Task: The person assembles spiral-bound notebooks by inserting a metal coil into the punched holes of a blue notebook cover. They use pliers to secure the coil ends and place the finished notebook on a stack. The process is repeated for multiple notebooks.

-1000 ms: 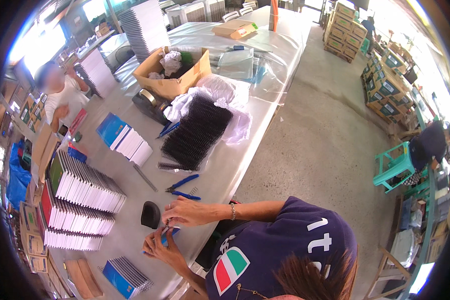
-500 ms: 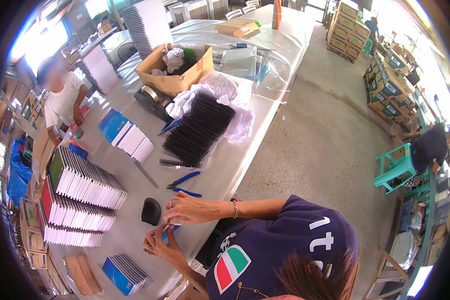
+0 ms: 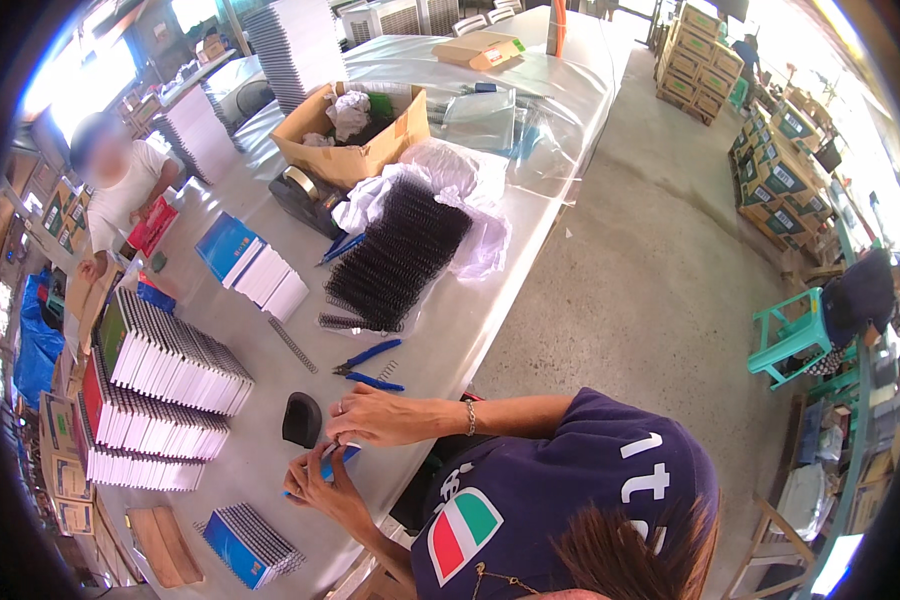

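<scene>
My left hand [image 3: 322,482] holds a small blue-covered notebook [image 3: 342,462] low over the table's near edge, its fingers wrapped round it. My right hand [image 3: 372,415] is pinched at the notebook's upper edge, and its fingertips hide whatever they grip. Just beyond the hands sits a black rounded object [image 3: 301,420]. Blue-handled pliers [image 3: 370,366] lie spread on the table, with a short loose coil beside them. Farther off rests a long single binding coil [image 3: 292,345]. A pile of black binding coils [image 3: 400,255] lies on white wrapping.
Stacks of spiral-bound notebooks [image 3: 160,430] stand at left. Blue spiral-bound notebooks [image 3: 250,545] and a brown wooden block [image 3: 163,548] lie nearer. Farther back are another notebook stack [image 3: 260,275], a tape dispenser [image 3: 308,200] and a cardboard box [image 3: 355,150]. A co-worker [image 3: 120,190] is across the table.
My hands stay at almost the same spot on the blue notebook. Across the table, the co-worker has raised a red item and moved the other hand.
</scene>
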`<state>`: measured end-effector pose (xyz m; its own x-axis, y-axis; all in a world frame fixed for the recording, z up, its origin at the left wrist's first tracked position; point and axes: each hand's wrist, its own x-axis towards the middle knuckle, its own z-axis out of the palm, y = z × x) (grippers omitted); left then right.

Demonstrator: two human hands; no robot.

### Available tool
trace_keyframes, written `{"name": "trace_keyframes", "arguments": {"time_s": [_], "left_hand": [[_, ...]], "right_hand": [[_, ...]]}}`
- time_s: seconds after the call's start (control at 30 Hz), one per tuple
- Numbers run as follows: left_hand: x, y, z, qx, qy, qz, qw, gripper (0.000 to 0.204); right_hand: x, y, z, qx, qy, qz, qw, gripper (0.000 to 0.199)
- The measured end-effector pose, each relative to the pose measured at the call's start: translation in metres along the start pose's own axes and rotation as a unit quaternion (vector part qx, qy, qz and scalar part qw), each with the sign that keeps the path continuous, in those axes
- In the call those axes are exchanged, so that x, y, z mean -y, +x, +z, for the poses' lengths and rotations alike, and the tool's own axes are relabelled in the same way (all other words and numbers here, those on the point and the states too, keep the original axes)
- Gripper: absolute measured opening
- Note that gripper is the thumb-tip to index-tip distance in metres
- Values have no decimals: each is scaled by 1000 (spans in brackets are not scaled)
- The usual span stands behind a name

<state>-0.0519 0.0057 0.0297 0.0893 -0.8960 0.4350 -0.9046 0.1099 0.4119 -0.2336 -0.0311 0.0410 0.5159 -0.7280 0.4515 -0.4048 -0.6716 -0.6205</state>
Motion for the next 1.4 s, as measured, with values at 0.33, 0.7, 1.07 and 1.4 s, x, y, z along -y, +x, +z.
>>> {"name": "trace_keyframes", "arguments": {"time_s": [0.33, 0.7, 1.07, 1.4], "left_hand": [[-4, -5, -8, 28, 15, 1, 999, 19], [7, -10, -4, 25, -13, -18, 999, 30], [46, -17, 0, -61, -165, -6, 984, 52], [73, -9, -14, 13, -178, 41, 983, 50]], "right_hand": [[2, 8, 11, 15, -12, 33, 999, 19], [15, 13, 19, -32, -54, 24, 998, 18], [-48, 17, 42, 171, -105, -99, 975, 32], [-78, 64, 61, 97, -48, -40, 993, 58]]}}
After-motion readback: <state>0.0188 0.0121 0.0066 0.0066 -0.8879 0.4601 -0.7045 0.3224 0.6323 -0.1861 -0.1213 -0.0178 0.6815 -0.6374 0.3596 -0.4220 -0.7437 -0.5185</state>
